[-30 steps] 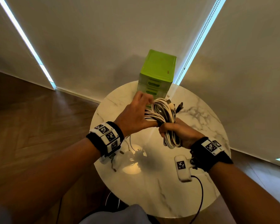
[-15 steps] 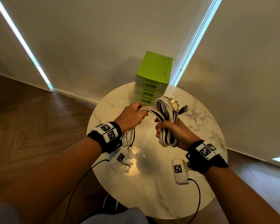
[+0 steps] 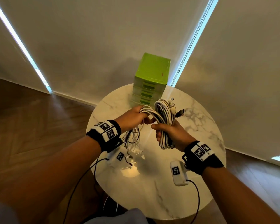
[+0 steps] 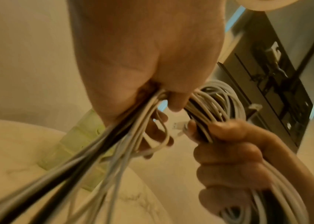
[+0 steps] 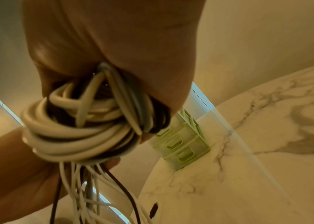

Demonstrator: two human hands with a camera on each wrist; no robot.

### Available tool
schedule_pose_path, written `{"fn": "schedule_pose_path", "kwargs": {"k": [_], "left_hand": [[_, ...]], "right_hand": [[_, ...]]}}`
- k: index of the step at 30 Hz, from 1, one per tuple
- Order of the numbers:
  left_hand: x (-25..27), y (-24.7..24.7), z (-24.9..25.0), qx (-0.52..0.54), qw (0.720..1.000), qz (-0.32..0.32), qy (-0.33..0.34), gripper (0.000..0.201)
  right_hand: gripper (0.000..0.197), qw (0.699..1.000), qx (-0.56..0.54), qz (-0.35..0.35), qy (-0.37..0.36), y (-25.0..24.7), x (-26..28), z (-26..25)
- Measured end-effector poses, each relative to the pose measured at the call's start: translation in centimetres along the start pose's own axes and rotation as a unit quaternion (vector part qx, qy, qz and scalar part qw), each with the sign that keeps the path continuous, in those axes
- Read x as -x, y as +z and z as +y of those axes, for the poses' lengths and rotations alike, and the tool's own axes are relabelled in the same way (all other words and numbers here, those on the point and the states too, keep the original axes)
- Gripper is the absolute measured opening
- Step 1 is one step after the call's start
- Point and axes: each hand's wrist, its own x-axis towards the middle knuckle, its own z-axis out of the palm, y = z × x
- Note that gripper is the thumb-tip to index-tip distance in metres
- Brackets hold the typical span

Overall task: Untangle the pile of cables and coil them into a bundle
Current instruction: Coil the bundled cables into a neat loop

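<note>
— How many things are there?
— One coil of cables (image 3: 164, 120), one green drawer box (image 3: 149, 83), one round marble surface (image 3: 152, 191).
— And each grip?
— Right hand (image 3: 171, 135) is fisted around the coil, raised above the surface. Left hand (image 3: 131, 118) clasps the loose strands (image 3: 132, 136) hanging beside it.

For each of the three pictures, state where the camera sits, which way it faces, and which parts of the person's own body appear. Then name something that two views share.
Head: worn on the head, looking forward and down at the marble table; both forearms, left hand, right hand show.
Left wrist: looks along the left palm at the loose cables; the right hand's fingers show.
Right wrist: looks along the right palm at the coiled bundle; the left forearm shows.
Shared: all three show the green drawer box.
</note>
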Motion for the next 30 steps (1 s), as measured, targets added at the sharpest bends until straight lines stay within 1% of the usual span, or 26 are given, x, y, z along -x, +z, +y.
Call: {"fn": "schedule_pose_path", "kwargs": {"k": [1,2,3,4,7,10,12,13,15,18,20,21,23,25,28,29,30], "left_hand": [[-0.1,-0.1,0.0,0.002,1.000,-0.025,-0.008,0.017],[-0.1,-0.2,0.0,-0.008,0.999,-0.037,-0.013,0.021],[-0.1,-0.4,-0.1,-0.026,0.999,-0.043,-0.019,0.029],[0.0,-0.7,-0.2,-0.048,0.998,-0.041,-0.022,0.033],[0.3,-1.5,-0.8,-0.103,0.995,-0.007,-0.007,0.022],[0.7,-1.6,-1.5,-0.164,0.986,-0.012,0.020,0.027],[1.0,-1.3,-2.1,-0.183,0.983,-0.018,0.025,0.031],[1.1,-1.2,-2.4,-0.183,0.982,-0.021,0.029,0.029],[1.0,-1.0,-2.7,-0.163,0.986,-0.012,0.028,0.021],[0.8,-0.6,-2.3,-0.053,0.998,0.023,-0.004,0.012],[0.8,-0.2,-1.6,0.017,0.999,0.030,-0.033,0.010],[0.9,0.1,-1.1,0.037,0.998,0.029,-0.042,0.011],[1.1,0.7,-0.3,0.058,0.997,0.024,-0.037,0.015],[1.1,1.1,0.2,0.072,0.997,0.015,-0.030,0.017],[1.0,1.8,0.6,0.061,0.998,0.003,-0.026,0.016],[1.1,1.9,0.8,0.060,0.998,-0.010,-0.024,0.020],[1.0,2.1,0.8,0.061,0.997,-0.026,-0.025,0.032]], "right_hand": [[0.014,1.000,-0.007,-0.006,0.001,-0.1,0.1,-0.1],[0.011,1.000,-0.021,-0.010,0.000,-0.2,0.2,-0.3],[0.010,0.999,-0.035,-0.007,-0.004,-0.4,0.3,-0.5],[0.010,0.999,-0.046,0.004,-0.010,-0.6,0.3,-0.7],[0.008,0.996,-0.063,0.056,-0.019,-1.5,0.1,-1.3],[0.008,0.994,-0.066,0.092,-0.010,-2.0,-0.4,-1.4],[0.008,0.991,-0.076,0.107,-0.004,-2.1,-0.7,-1.4],[0.009,0.991,-0.074,0.108,-0.001,-2.1,-0.7,-1.3],[0.009,0.994,-0.054,0.099,0.004,-2.1,-0.5,-1.1],[0.009,0.996,-0.019,0.081,0.013,-1.9,-0.2,-0.2],[0.009,0.997,-0.010,0.071,0.019,-1.5,-0.1,0.4],[0.008,0.997,-0.013,0.067,0.023,-1.3,0.0,0.6],[0.007,0.997,-0.026,0.059,0.034,-0.9,0.0,1.0],[0.018,0.998,-0.024,0.047,0.034,-0.6,-0.1,1.3],[0.033,1.000,-0.009,0.021,0.011,-0.3,-0.2,1.1],[0.035,1.000,-0.009,0.012,0.001,-0.2,-0.2,1.0],[0.038,1.000,-0.012,0.002,-0.009,-0.2,-0.2,0.8]]}}
